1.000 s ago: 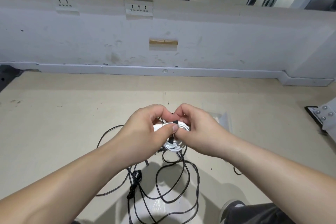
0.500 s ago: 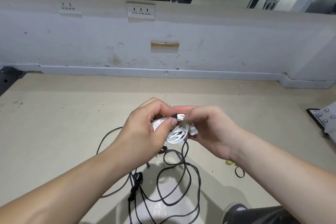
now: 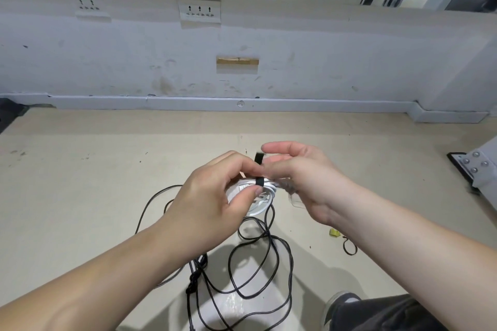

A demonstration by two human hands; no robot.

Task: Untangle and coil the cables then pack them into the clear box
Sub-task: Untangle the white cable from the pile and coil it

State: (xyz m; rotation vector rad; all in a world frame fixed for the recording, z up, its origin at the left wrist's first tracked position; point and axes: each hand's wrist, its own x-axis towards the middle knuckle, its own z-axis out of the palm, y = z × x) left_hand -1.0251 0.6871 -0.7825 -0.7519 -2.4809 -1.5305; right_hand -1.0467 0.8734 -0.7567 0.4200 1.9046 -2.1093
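The left hand is gripping the coiled white cable just above the table, thumb and forefinger pinching it right where the black strap is wrapping the bundle. A second ago both hands were bunched knuckle to knuckle over that coil; now they are coming apart. The right hand is swinging out to the right, its fingers straightening and spreading loosely, the forefinger reaching out on top. It is blurred with the motion. The strap's loose tail is standing up between the two hands, where earlier it was lying flat under the thumbs. Whether a right fingertip is touching that tail, I cannot tell; nothing is plainly sitting in that hand's grasp.

More of the white coil is showing now below the left thumb. Under it the black cable is sprawling in the same loose loops across the table, with a knotted clump near the left forearm, lying as it lay before.

Only a corner of what looks like the clear box is peeking out beneath the right hand, on the table.

A yellow scrap and a small black loop are coming into view beside the right forearm.
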